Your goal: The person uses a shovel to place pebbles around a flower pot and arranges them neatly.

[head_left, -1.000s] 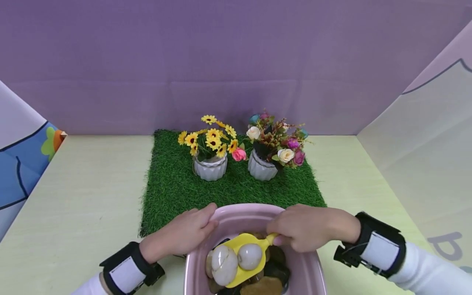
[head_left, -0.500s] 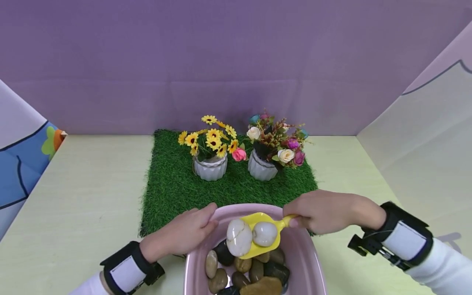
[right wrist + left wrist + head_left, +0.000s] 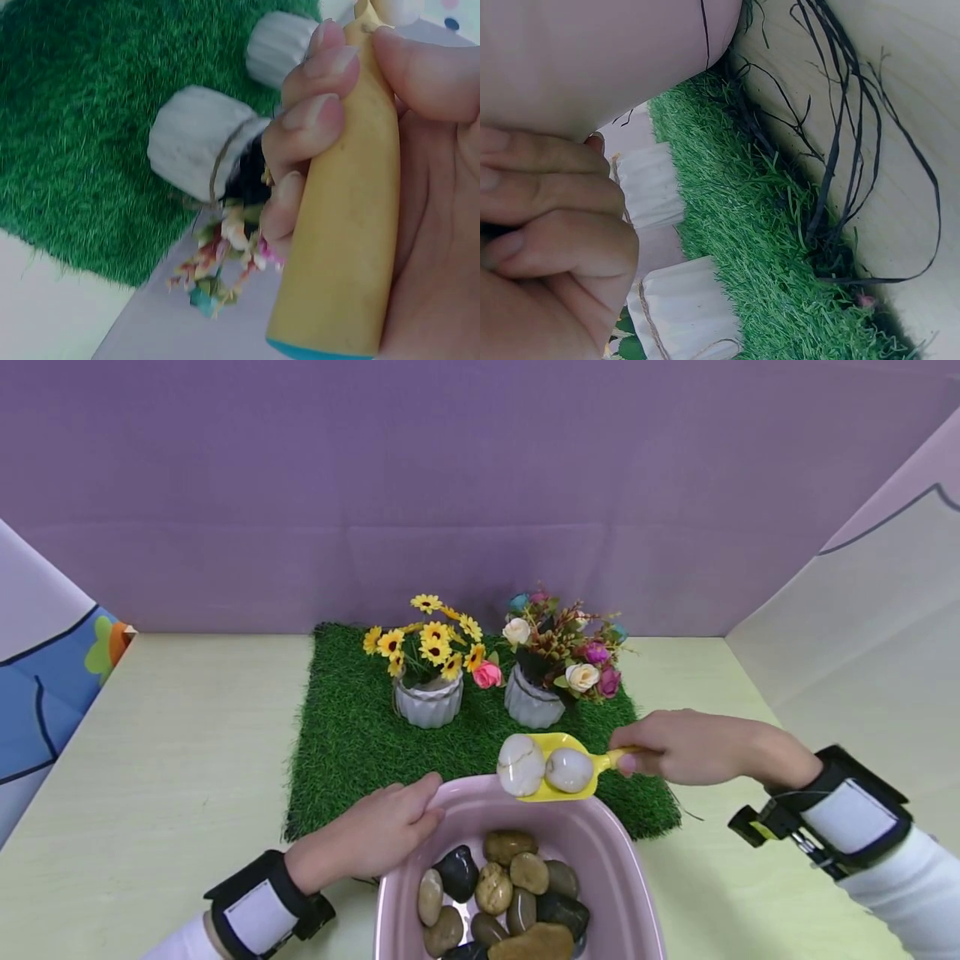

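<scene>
- Surface: a pale table (image 3: 210, 718) is backed by a purple cloth (image 3: 480, 493) with a faint crease; a printed panel (image 3: 37, 702) is seen at left, a pale panel (image 3: 885, 635) at right.
- On the table, a green grass mat (image 3: 360, 760) is laid; loose dark strands (image 3: 874, 135) are noted at its edge in the left wrist view.
- Two white ribbed pots, one of yellow flowers (image 3: 435, 643) and one of mixed flowers (image 3: 581, 677), are stood upright on the mat.
- A pink basin (image 3: 618, 877), partly cut off by the lower frame edge, is seen in front; brown, black and tan stones (image 3: 493, 888) are contained in it.
- Left hand (image 3: 378, 829): forearm angled in from lower left; fingers curled, clamped on the basin's rim.
- Right hand (image 3: 678, 747): arm extended from lower right; fingers and thumb wrapped around the handle of a yellow scoop (image 3: 553, 743).
- Scoop: seen over the basin's far rim, contact undetermined; two white stones (image 3: 569, 770) are carried side by side.
</scene>
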{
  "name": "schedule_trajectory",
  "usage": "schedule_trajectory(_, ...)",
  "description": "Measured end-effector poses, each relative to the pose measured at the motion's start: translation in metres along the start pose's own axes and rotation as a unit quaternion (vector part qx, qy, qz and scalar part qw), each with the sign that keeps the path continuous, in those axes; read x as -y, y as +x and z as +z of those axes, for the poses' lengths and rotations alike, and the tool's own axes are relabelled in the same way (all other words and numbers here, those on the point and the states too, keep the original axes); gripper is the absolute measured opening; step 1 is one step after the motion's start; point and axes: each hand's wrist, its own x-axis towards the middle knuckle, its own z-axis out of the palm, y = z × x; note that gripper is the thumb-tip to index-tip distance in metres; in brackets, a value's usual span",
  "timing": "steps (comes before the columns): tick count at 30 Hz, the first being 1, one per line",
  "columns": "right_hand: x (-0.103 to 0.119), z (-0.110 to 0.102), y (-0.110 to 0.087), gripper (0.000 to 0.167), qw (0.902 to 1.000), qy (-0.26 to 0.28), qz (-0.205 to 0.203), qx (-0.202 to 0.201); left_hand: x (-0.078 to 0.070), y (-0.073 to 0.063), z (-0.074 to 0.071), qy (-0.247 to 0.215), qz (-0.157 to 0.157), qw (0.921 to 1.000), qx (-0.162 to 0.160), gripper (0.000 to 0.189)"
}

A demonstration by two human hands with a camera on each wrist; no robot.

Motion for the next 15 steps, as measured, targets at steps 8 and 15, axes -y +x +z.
schedule_trajectory(8, -0.012, -0.008, -0.005, 0.019, 0.9997, 0.02, 0.011, -0.003, 0.0, 0.0, -0.001, -0.003, 0.002, 1.0, 0.003, 0.011)
schedule_trajectory(15, -0.027, -0.004, -0.004, 0.02, 0.9984, 0.05, 0.026, -0.009, 0.0, -0.001, -0.001, -0.02, 0.002, 0.9998, 0.006, 0.011)
